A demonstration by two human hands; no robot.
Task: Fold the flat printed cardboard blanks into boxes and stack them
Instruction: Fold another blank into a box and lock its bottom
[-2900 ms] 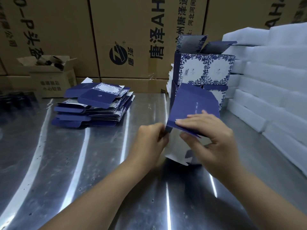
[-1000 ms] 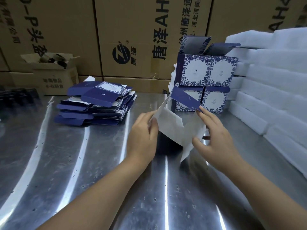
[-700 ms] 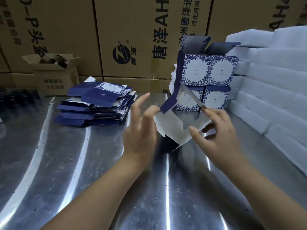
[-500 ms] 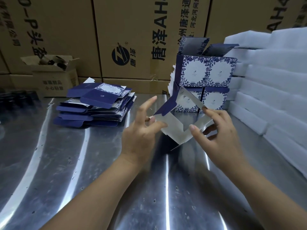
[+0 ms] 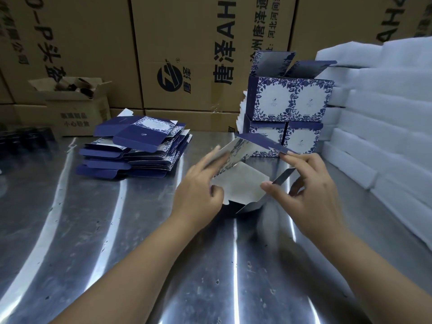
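A half-folded blue and white box stands on the metal table, its white inner flaps turned toward me. My left hand holds its left side, fingers against a printed flap and thumb at the lower edge. My right hand pinches the right flaps between thumb and fingers. A pile of flat blue printed blanks lies at the back left. Finished boxes are stacked in two layers behind the one I hold, the top ones with lids open.
Large brown cartons form a wall at the back. A small open carton sits at the far left. White foam sheets are stacked along the right side. Dark objects lie at the left edge.
The box has turned in my hands and its flaps have been spread and folded. My left fingers, lifted and splayed a moment ago, now lie against the left flap.
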